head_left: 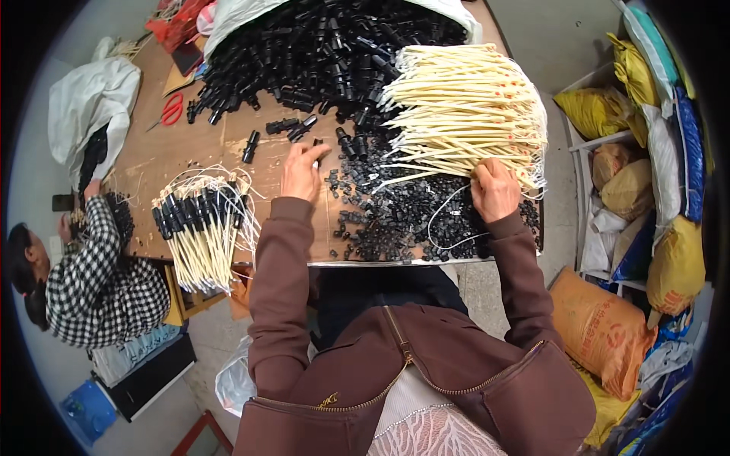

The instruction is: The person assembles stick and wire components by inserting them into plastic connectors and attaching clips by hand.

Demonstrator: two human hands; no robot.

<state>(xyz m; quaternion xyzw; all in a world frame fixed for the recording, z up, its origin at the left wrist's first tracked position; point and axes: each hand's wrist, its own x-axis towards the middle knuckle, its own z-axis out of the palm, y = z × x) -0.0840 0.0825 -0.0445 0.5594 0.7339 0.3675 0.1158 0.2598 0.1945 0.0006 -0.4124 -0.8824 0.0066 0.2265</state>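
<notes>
My left hand is over the middle of the table, thumb and fingers closed around a small black plastic piece. Farther right, my right hand pinches at the lower edge of a stack of cream rods with thin white cords; what is between its fingertips is mostly hidden. A loop of white cord hangs from beside that hand. Between my hands, many tiny black plastic pieces lie scattered. Beyond my left hand sit loose black tubular fittings, near a large heap of black fittings.
Left of my arm, a bundle of cream rods with black fittings overhangs the table edge. Red-handled scissors lie farther back. A person in a checked top works at the far left. Sacks fill shelves and floor on the right.
</notes>
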